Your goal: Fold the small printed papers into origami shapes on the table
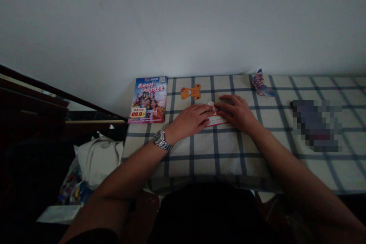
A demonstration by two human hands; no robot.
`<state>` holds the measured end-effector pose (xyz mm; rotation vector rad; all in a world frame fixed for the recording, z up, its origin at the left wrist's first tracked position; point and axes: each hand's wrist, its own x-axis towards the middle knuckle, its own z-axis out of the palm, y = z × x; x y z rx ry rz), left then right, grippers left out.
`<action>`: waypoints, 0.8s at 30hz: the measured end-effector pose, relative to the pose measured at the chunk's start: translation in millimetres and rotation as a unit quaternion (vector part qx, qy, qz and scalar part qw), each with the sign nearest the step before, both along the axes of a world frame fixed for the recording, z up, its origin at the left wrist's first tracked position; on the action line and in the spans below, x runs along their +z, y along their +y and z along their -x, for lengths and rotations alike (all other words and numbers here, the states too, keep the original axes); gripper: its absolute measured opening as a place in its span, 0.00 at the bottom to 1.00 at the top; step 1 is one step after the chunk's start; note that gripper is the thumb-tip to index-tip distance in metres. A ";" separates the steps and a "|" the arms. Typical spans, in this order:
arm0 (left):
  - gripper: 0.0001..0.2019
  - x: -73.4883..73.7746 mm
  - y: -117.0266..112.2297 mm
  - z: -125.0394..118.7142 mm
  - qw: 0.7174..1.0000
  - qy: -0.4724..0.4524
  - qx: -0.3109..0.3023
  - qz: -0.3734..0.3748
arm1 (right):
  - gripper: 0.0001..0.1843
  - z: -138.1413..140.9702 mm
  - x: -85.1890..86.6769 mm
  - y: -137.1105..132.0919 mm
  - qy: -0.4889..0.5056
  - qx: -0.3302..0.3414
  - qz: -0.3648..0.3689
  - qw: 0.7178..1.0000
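Both my hands rest on a small white paper with a red edge [216, 121] that lies on the checked tablecloth [217, 148]. My left hand [191, 119], a metal watch on its wrist, lies flat with fingers stretched over the paper's left part. My right hand [235, 111] presses down on the paper's right part, fingers extended and slightly curled. The fingertips of the two hands nearly meet at the paper's top corner. Most of the paper is hidden under the hands.
A colourful leaflet [148, 99] lies at the table's left end. An orange bear-shaped cutout [190, 92] sits just behind my hands. A folded patterned paper piece [260, 83] stands near the wall. A blurred dark object [316, 124] lies to the right. Bags and clutter [85, 167] sit left below.
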<state>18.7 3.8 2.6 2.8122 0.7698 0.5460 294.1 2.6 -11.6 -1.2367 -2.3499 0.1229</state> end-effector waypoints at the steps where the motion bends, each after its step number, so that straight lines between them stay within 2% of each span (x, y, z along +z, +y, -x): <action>1: 0.18 1.1 -0.7 0.0 1.000 0.006 0.002 -0.003 | 0.18 0.4 0.5 -0.4 -0.003 0.000 -0.002 1.000; 7: 0.19 5.8 -3.6 3.6 0.999 0.031 0.027 -0.027 | 0.19 2.4 3.3 -2.3 -0.017 -0.002 -0.001 1.000; 15: 0.17 6.5 4.7 8.9 1.000 0.006 0.009 0.016 | 0.19 3.2 4.7 -3.3 -0.014 -0.004 0.004 1.000; 24: 0.17 7.4 3.1 6.4 1.000 -0.016 0.005 0.016 | 0.15 -0.4 2.9 -3.1 0.033 0.076 0.006 0.997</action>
